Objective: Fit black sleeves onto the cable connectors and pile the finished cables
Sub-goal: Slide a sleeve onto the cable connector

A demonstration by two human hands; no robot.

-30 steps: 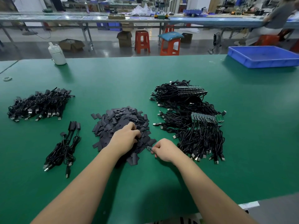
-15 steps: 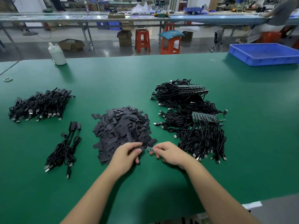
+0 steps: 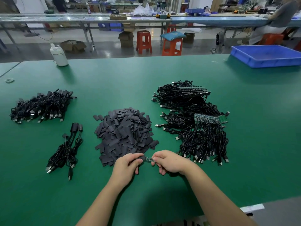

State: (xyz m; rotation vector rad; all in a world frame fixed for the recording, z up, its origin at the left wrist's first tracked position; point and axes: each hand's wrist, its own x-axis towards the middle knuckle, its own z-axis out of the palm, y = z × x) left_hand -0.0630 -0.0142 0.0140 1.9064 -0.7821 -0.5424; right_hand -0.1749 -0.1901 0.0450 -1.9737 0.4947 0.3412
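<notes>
Since a second ago my left hand (image 3: pixel 126 163) has left the sleeve pile (image 3: pixel 124 134) pinching a black sleeve (image 3: pixel 140 158) against the small green connector board (image 3: pixel 149 159) pinched in my right hand (image 3: pixel 169 162), so I keep both square just above the desk (image 3: pixel 162 190) and slide gently.

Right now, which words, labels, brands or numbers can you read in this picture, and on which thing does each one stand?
None can be read.
White label at the table's near edge: no marks legible.
Green circuit boards on the cable pile: any print too small.
Small board between the left hand and right hand: too small and blurred.
</notes>
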